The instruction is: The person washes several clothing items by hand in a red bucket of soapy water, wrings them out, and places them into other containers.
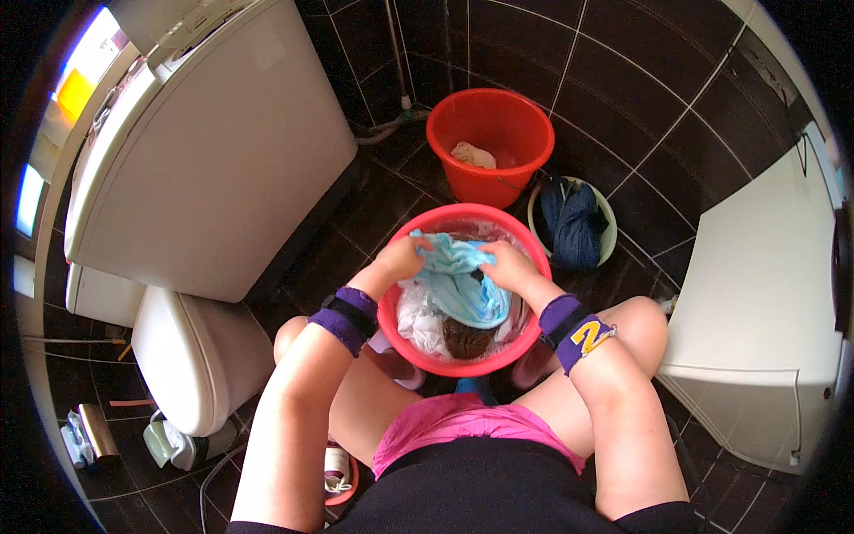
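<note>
We see the left hand [404, 258] and the right hand [510, 267] each pinching 1 side of a light blue cloth [455, 283], which droops between them over the round pink-red tub [463, 211]. Under the hands, down in the tub, we see white cloth [418, 320] nearer the left hand, and a brown bundle [466, 339] beside it. Past the 2 hands we find a red bucket [485, 187] with a small cream cloth [474, 156] in it, and out beyond the right hand sits a pale green bowl [608, 242] holding dark blue cloth [573, 224].
</note>
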Motion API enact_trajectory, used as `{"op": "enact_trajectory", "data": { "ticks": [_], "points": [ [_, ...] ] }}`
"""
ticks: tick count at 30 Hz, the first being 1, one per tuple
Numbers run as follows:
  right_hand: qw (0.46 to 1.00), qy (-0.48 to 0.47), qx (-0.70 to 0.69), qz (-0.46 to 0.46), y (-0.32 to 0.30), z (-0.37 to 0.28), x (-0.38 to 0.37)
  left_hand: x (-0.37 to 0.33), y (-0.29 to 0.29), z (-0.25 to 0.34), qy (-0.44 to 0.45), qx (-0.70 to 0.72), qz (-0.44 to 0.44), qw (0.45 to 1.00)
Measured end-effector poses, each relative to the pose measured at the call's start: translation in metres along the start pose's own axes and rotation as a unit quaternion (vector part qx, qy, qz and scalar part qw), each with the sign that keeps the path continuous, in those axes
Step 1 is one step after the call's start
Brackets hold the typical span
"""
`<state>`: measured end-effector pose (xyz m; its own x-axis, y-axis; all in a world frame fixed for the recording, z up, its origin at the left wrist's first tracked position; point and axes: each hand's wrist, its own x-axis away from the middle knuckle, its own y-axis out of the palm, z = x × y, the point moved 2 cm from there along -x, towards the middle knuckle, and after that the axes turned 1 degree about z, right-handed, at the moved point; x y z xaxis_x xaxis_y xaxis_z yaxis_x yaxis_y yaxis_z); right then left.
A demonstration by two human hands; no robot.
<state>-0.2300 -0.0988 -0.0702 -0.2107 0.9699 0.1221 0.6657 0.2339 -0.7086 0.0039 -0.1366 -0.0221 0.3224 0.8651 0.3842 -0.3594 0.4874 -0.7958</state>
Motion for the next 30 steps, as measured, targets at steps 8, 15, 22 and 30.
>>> {"op": "enact_trajectory", "data": {
  "ticks": [8, 15, 22, 30],
  "points": [
    [0.931, -0.078, 0.157, -0.320, 0.012, -0.002, -0.059, -0.066, 0.035, -0.017, 0.087, -0.103, -0.198, 0.971],
    [0.886, -0.094, 0.136, -0.434, 0.004, 0.009, -0.091, -0.103, 0.015, 0.036, 0.127, -0.257, -0.287, 0.914],
    [0.920, 0.001, 0.105, -0.378, 0.042, 0.030, -0.067, -0.104, 0.036, 0.020, 0.123, -0.206, -0.318, 0.917],
    [0.929, 0.114, 0.094, -0.341, -0.005, -0.026, -0.065, -0.063, 0.026, 0.012, 0.024, -0.094, -0.329, 0.939]
  ]
}}
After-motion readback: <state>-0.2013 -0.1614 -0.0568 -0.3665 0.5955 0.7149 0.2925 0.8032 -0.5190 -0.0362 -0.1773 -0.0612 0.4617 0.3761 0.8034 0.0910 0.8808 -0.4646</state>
